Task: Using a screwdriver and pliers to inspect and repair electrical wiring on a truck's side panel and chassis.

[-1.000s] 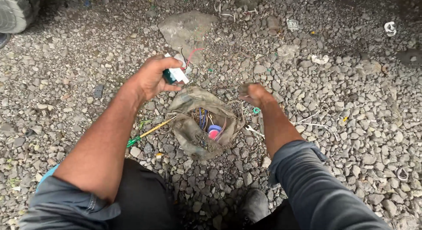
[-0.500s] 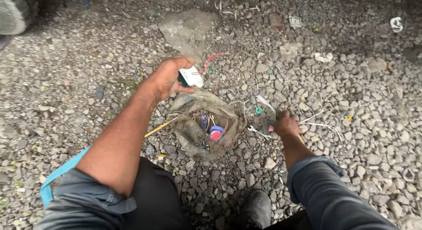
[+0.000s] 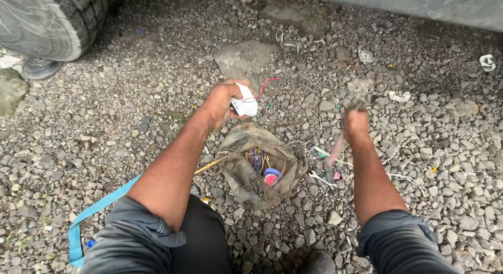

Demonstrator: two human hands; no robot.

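Note:
My left hand (image 3: 222, 102) grips a small white box-shaped part (image 3: 244, 100) with a thin red wire (image 3: 264, 87) trailing from it, held above a worn cloth bag (image 3: 260, 165). The bag lies open on the gravel and holds coloured wires and a round blue-and-red piece (image 3: 271, 176). My right hand (image 3: 356, 122) is closed on a slim tool with a pinkish handle (image 3: 336, 150), blurred, hanging down toward the stones right of the bag.
Gravel covers the ground. A tyre (image 3: 50, 20) stands at top left, a flat stone (image 3: 242, 57) beyond the bag. A blue strap (image 3: 89, 214) lies by my left knee. A small spanner (image 3: 320, 179) and scraps lie right of the bag.
My right hand picked a slim tool off the gravel and lifted it. My left hand raised the white part slightly; the view tilted up, showing the tyre.

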